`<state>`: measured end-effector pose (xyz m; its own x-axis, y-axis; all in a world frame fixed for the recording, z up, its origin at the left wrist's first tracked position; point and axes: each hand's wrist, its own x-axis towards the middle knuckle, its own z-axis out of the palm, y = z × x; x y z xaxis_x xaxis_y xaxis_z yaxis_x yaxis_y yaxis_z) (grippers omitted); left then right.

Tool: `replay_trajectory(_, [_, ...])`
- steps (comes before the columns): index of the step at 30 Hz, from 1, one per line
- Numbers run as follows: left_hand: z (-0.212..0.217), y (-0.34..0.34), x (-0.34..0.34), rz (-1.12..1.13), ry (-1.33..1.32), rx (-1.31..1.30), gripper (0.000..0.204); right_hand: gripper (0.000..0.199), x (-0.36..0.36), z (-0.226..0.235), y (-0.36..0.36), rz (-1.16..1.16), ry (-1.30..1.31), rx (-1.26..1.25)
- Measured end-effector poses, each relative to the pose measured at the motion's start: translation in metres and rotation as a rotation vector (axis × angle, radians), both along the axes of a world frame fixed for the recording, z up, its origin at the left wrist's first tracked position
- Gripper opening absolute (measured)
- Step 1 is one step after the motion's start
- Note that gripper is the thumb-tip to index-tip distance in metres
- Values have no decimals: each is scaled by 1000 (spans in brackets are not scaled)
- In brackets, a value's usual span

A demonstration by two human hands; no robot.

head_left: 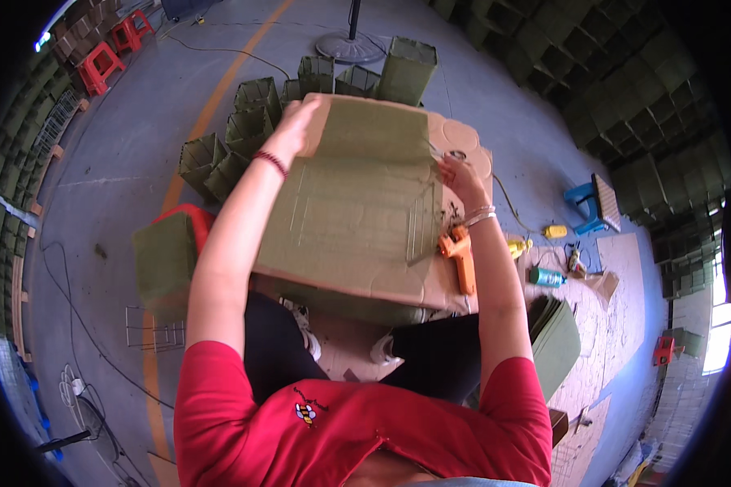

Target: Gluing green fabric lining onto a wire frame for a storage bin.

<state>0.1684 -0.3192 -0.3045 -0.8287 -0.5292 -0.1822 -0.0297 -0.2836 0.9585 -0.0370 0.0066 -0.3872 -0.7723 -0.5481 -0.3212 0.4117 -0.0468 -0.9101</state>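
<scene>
Green felt sheet (357,203) under both hands

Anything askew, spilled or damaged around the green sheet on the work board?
Nothing is clearly damaged or spilled. The green sheet lies flat under the left hand and right hand. Only clutter stands out: an orange glue gun hangs over the cardboard board's edge.

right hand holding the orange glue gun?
No: the glue gun lies on the cardboard beside the wrist, while the right hand presses the green sheet.
</scene>
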Motion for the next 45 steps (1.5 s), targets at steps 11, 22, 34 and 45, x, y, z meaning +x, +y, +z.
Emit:
replay_trajectory(11, [-17, 39, 177, -47, -309, -157, 65, 53, 125, 71, 65, 28, 435, 501])
replay_trajectory(22, [-40, 59, 184, 31, -137, -68, 18, 19, 191, 77, 69, 215, 418, 414])
replay_trajectory(34, [-54, 58, 154, 153, -73, -138, 22, 20, 125, 51, 19, -120, 511, 237])
replay_trajectory(45, [-59, 46, 160, 79, -38, -34, 15, 33, 150, 53, 56, -3, 430, 221])
